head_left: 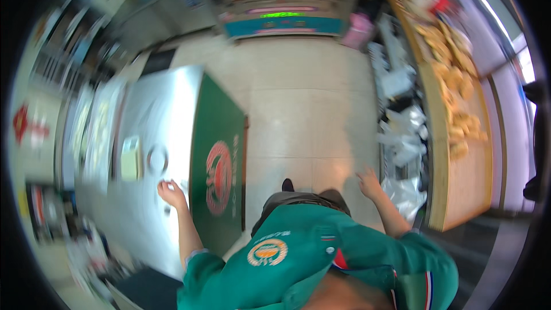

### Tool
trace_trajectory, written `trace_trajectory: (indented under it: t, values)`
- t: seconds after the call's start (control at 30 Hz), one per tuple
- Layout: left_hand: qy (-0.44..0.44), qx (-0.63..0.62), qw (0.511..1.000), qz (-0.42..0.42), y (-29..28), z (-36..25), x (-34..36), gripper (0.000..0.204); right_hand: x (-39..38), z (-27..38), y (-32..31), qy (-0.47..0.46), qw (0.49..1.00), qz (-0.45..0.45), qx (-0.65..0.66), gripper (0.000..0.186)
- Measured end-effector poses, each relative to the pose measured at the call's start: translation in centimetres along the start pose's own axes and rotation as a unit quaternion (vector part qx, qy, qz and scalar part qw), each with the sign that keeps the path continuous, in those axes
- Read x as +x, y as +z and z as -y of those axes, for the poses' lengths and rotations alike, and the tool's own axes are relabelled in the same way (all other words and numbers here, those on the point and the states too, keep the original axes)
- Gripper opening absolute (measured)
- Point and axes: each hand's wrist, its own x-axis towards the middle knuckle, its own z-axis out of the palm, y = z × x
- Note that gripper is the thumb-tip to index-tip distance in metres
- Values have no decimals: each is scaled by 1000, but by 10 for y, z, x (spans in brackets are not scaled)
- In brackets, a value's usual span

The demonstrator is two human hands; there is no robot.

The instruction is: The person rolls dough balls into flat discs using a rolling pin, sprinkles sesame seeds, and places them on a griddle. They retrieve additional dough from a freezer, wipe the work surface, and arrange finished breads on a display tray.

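My left hand (pixel 171 193) is over the right edge of a shiny metal counter top (pixel 172 100), its fingers loosely bent and slightly blurred. Nothing shows in it, and I cannot tell whether it touches the metal. A dark ring-shaped thing (pixel 156 160) lies just beyond it, beside a pale yellow-green box (pixel 131 159). My right hand (pixel 369 184) hangs over the floor on the other side of my body, open and bare, with a finger stretched forward. It is nearest to the plastic bags (pixel 402 195) on the low rack at the right.
The counter's green side panel (pixel 221 161) borders the tiled floor (pixel 304 109). On the right, a wooden shelf (pixel 459 195) bears several golden bread pieces (pixel 453 80). Ahead stands a metal appliance (pixel 281 23) with a lit green display, next to a pink bin (pixel 359 30).
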Motion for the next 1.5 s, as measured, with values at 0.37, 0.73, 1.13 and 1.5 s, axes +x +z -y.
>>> trace_trajectory:
  t: [0.37,0.73,1.13,1.5]
  values:
    - [-276,-590,271,709,190,-557,-60,68,298,59,-115,-449,848,-272,80,77]
    - [150,-15,837,525,303,-462,136,32,505,-335,-325,215,905,-356,-94,52]
    - [109,244,697,665,413,-436,241,40,722,-518,-505,519,785,-195,-275,42]
    - [87,-68,875,472,535,-744,451,30,741,-573,-495,585,678,-445,13,55]
